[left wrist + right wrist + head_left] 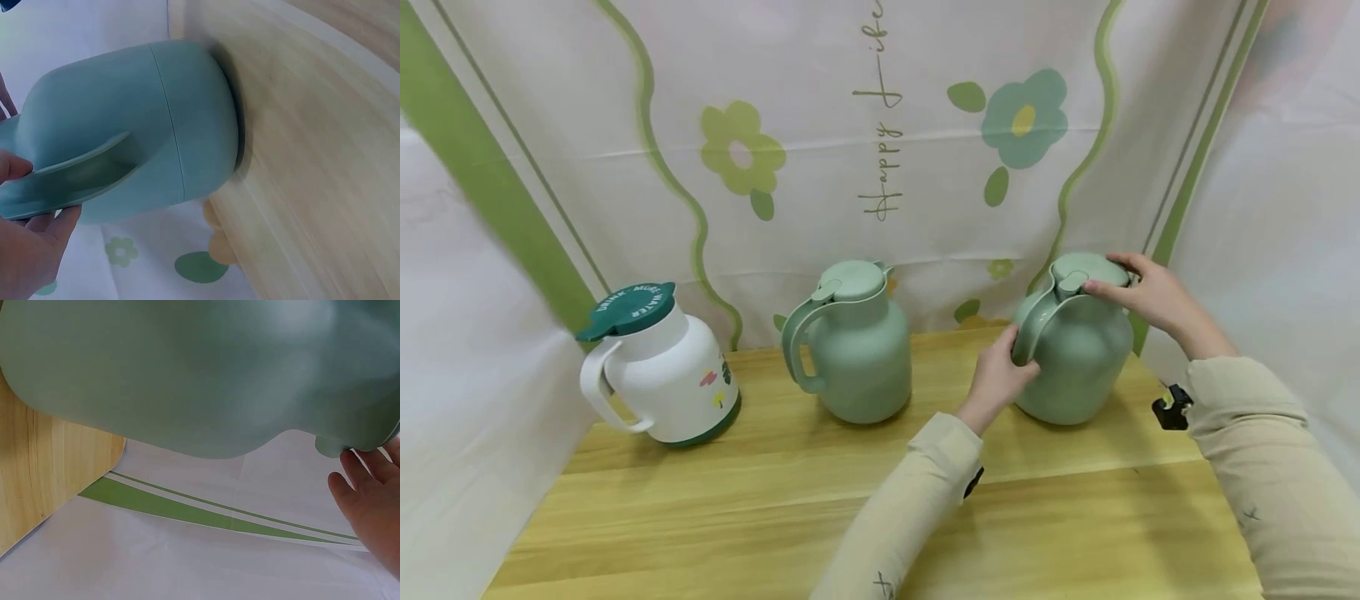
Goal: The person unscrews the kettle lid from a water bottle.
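A sage-green thermos jug [1078, 358] stands on the wooden table at the right, its handle turned toward the left front. My left hand [1002, 375] grips that handle [69, 181], thumb on one side and fingers on the other in the left wrist view. Over the top, my right hand [1157, 296] holds the round lid [1093, 271], its thumb by the lid's small tab and its fingers at the far right edge. In the right wrist view, the fingertips of the right hand [369, 494] meet the lid's rim near the spout.
A matching green thermos jug [865, 358] stands mid-table, handle to the left. Farther left is a white thermos jug [677, 375] with a dark green lid. A printed cloth [820, 208] hangs right behind the wooden table [760, 517], with white sheeting at both sides.
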Motion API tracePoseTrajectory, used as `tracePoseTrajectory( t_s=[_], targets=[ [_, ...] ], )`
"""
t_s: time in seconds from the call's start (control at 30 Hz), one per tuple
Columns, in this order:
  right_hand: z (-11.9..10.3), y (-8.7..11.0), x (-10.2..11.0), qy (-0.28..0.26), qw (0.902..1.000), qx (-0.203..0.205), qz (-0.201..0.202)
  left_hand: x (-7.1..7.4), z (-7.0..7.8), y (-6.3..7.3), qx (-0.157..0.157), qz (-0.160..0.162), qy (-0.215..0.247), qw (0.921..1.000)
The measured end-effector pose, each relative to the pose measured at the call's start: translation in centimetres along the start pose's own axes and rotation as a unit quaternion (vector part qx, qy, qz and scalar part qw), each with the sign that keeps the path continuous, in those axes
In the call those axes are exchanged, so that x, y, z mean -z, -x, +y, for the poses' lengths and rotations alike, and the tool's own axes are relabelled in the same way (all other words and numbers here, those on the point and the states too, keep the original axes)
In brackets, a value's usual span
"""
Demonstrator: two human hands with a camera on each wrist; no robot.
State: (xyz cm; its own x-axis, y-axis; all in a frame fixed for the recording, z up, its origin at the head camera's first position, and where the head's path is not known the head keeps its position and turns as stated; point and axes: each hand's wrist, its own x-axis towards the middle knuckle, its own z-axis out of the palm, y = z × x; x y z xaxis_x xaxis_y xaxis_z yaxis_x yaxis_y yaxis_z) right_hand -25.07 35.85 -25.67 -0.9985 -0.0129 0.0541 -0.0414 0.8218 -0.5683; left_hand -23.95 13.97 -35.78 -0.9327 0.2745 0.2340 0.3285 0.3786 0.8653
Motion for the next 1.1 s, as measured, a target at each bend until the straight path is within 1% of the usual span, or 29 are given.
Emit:
tracePoseTrajectory(
  t_s=[0.1,0.2,0.33,0.53,0.63,0.73,0.8,0.9,1.1],
  targets=[
    [0.3,0.3,-0.1,0.008,0.9999,-0.009,-0.008,-0.2,-0.1,0.0,0.008,-0.005,-0.018,0.9998],
    [0.5,0.4,-0.1,0.012,0.9998,-0.011,-0.011,-0.3,-0.2,0.0,0.013,-0.009,-0.007,0.9998],
    [0.5,0.3,-0.3,0.013,0.9999,-0.003,-0.01,0.0,-0.5,-0.2,0.014,-0.011,0.007,0.9998],
    [0.2,0.1,-0.4,0.002,0.9998,0.012,-0.015,0.4,-0.8,-0.5,0.016,-0.017,0.001,0.9997],
    [0.0,0.0,-0.5,0.003,0.9998,0.015,-0.014,0.8,-0.7,-0.5,0.018,-0.017,0.006,0.9997],
    [-0.4,-0.1,-0.5,0.009,0.9998,0.016,-0.009,1.3,-0.6,-0.4,0.012,-0.012,0.013,0.9998],
    [-0.7,-0.2,-0.5,0.013,0.9997,0.018,-0.002,1.6,-0.6,-0.4,0.002,-0.01,0.013,0.9999],
    [-1.0,-0.4,-0.6,0.022,0.9995,0.021,0.003,2.0,-0.9,-0.7,-0.001,-0.018,0.031,0.9994],
    [-1.6,-0.6,-0.7,0.02,0.9997,0.017,0.0,2.8,-1.7,-1.6,0.01,-0.044,0.098,0.9941]
  ],
)
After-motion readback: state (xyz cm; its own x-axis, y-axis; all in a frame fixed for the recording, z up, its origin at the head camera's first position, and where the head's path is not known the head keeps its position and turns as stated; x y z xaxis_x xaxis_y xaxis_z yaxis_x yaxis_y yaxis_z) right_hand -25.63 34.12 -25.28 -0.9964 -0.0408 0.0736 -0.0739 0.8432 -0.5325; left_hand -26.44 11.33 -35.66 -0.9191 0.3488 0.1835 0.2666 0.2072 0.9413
